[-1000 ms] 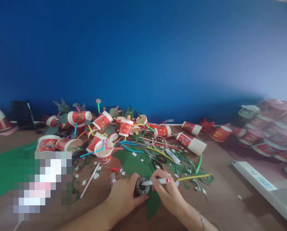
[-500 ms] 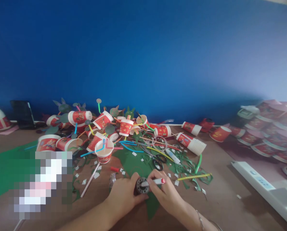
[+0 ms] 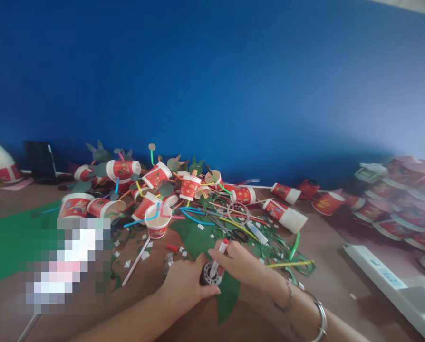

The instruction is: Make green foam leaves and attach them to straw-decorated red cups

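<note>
Low in the middle of the head view, my left hand (image 3: 184,280) curls round the side of a small dark tape roll (image 3: 206,277) with a grey core dotted with holes. My right hand (image 3: 236,259) pinches a white marker (image 3: 217,259) with a red end. The marker slants, red end up, its lower end over the roll's centre opening; I cannot tell whether it touches. Under the hands lies green paper (image 3: 228,301). Just beyond are a red marker cap (image 3: 172,247) and black-handled scissors (image 3: 240,235), partly hidden behind my right hand.
Red paper cups (image 3: 158,223) with straws and paper animal heads crowd the back of the table. A cup stack (image 3: 284,216) lies at right, near a glue tube (image 3: 258,233). A white power strip (image 3: 380,273) runs along the right; a blurred-out object (image 3: 73,261) is at left.
My right hand has turned the marker from nearly level to steeply upright, its red end swinging up and left. My left hand keeps its hold on the roll. The view has tilted slightly.
</note>
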{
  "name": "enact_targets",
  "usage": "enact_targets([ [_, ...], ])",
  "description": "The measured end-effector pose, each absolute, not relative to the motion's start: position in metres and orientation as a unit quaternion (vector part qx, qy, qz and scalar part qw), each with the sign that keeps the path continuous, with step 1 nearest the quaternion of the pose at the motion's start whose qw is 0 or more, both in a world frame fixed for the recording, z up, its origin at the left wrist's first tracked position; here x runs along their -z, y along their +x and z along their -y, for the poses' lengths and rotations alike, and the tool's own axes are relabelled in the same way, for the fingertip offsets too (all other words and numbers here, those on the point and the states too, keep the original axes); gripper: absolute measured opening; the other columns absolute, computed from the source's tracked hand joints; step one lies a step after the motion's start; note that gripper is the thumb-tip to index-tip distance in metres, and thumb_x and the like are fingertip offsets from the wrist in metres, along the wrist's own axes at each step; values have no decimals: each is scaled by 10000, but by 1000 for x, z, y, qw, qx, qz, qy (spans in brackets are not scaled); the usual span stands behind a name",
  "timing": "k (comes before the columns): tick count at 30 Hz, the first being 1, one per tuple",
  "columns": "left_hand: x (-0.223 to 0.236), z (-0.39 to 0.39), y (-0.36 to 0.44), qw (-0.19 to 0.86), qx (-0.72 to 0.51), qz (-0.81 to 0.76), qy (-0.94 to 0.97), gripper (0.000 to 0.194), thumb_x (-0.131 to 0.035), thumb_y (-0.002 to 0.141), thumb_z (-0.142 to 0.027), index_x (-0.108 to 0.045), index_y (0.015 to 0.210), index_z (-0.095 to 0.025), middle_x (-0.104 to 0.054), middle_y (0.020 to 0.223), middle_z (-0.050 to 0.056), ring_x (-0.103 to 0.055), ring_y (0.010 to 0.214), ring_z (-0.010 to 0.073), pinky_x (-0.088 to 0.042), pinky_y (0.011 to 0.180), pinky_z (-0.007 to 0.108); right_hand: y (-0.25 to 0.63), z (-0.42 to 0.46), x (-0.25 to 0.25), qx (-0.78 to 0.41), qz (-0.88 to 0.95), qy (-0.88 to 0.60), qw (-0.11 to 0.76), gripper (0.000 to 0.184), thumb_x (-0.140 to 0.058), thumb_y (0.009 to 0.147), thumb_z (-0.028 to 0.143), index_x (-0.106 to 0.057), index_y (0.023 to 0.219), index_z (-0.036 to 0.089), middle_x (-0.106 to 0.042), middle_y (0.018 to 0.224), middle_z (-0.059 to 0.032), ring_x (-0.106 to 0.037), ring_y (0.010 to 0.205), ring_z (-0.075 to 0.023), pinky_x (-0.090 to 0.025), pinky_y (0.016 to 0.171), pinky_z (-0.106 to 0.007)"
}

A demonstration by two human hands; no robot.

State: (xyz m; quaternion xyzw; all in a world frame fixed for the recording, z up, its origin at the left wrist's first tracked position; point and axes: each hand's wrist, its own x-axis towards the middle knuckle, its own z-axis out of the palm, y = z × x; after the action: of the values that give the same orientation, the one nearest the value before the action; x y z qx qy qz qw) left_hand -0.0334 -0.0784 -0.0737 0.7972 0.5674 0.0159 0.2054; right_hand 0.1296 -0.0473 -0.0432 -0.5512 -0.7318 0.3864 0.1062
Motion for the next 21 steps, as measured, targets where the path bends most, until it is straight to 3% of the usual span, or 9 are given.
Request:
enact_targets([
  [7, 77, 79, -34, 203, -18, -571, 795, 678, -639, 660, -631, -541, 1202, -236, -731, 869, 88, -674, 820, 319, -499, 701, 380, 112, 37, 14, -305, 809, -503, -9, 458, -437, 870, 317, -574, 463, 158, -517, 430, -7, -445, 415, -86, -299, 439, -207],
  [14, 80, 79, -36, 222, -58, -569, 790, 560, -669, 647, -610, -628, 1069, -245, -730, 905, 58, -661, 867, 288, -483, 739, 348, 113, 45, 18, -6, 937, -345, -61, 253, -462, 886, 241, -664, 764, 150, -588, 549, -48, -521, 528, -144, -317, 522, -252],
  [17, 80, 79, -36, 222, -72, -568, 789, 531, -684, 641, -597, -634, 1058, -272, -732, 922, 37, -665, 866, 275, -480, 727, 328, 116, 52, 20, 44, 954, -284, -88, 178, -471, 873, 178, -645, 904, 162, -630, 671, -70, -555, 585, -168, -340, 576, -283],
  [21, 79, 80, -35, 219, -62, -575, 786, 540, -686, 647, -566, -606, 1094, -274, -740, 874, 33, -680, 822, 288, -488, 676, 327, 113, 63, 11, 47, 951, -290, -93, 151, -491, 875, 198, -639, 877, 170, -632, 742, -75, -564, 628, -179, -340, 618, -314],
])
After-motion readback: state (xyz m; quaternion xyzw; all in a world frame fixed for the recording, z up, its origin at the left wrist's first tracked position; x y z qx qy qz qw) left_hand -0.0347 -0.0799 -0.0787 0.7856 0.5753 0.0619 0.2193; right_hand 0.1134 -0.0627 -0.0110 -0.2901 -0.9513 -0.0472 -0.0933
